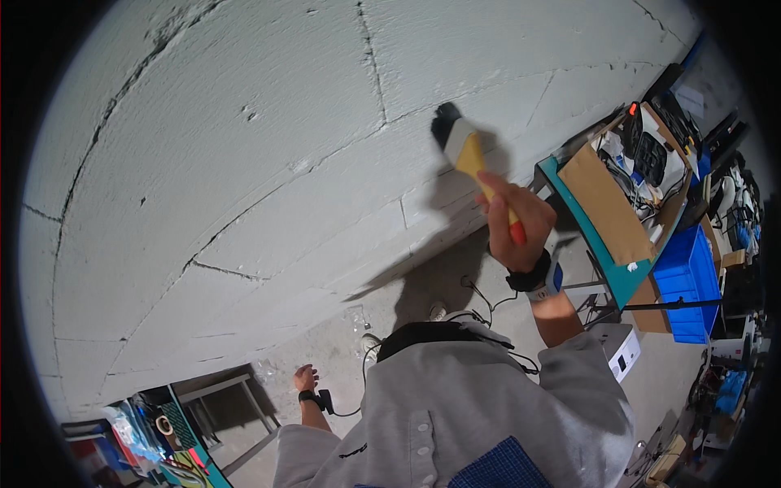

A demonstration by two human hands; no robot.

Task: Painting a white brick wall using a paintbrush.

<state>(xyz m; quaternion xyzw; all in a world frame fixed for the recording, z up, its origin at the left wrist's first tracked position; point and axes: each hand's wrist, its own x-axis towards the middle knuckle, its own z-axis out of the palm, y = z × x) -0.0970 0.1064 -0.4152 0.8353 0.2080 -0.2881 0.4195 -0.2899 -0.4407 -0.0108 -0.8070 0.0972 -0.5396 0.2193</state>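
Observation:
My right hand (521, 226) grips the yellow handle of a flat paintbrush (468, 152) with a red handle end, a pale metal ferrule and dark bristles. The bristles point up and left, in front of a white-painted block wall (293, 110) with cracked joints. Whether they touch its surface I cannot tell. A shadow of the brush and arm falls on the wall. My left hand (306, 378) hangs low beside my body, holding nothing, its fingers loosely bent and somewhat apart. Both wrists wear black straps.
To the right, a green-topped table (564, 189) carries an open cardboard box (610, 210) full of cables and parts. Beside it is a blue plastic bin (689, 287). A white device (622, 354) stands on the floor. Another cluttered table (201, 460) is at lower left. Cables (488, 305) trail near my feet.

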